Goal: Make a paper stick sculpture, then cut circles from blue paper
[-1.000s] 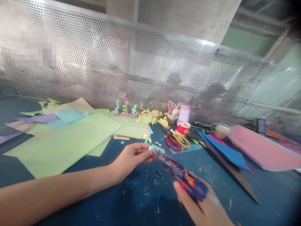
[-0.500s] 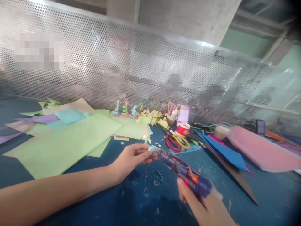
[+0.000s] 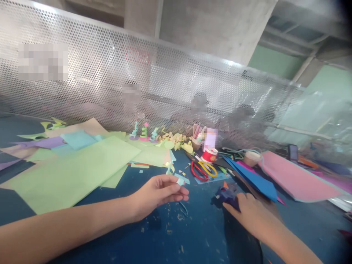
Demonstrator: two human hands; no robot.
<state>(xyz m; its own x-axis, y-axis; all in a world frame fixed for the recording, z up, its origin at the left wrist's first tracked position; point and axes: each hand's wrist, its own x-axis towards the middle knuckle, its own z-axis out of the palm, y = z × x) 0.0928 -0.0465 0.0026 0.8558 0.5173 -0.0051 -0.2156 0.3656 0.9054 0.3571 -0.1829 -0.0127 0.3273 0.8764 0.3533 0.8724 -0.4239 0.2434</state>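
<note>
My left hand (image 3: 162, 189) pinches a small light-blue piece of paper (image 3: 180, 181) between thumb and fingers, above the blue table. Over to the right, my right hand (image 3: 247, 209) is closed around the dark blue glue gun (image 3: 227, 195), which is low over the table and partly hidden by the hand. Just beyond the left fingers stands a small pale paper curl (image 3: 169, 168). Red-handled scissors (image 3: 198, 171) and a yellow handle (image 3: 208, 168) lie between and behind the two hands.
Large light-green paper sheets (image 3: 82, 172) cover the left side. Small spiral paper trees (image 3: 144, 132) stand at the back beside yellow scraps (image 3: 173, 141). A red tape roll (image 3: 209, 156), blue sheets (image 3: 255, 179) and a pink sheet (image 3: 294, 176) lie right. A perforated metal screen (image 3: 96, 73) rises behind.
The glue gun, whose nozzle was at the blue paper piece, has moved right and down, away from my left hand, with my right hand still on it. My left hand keeps its pinch.
</note>
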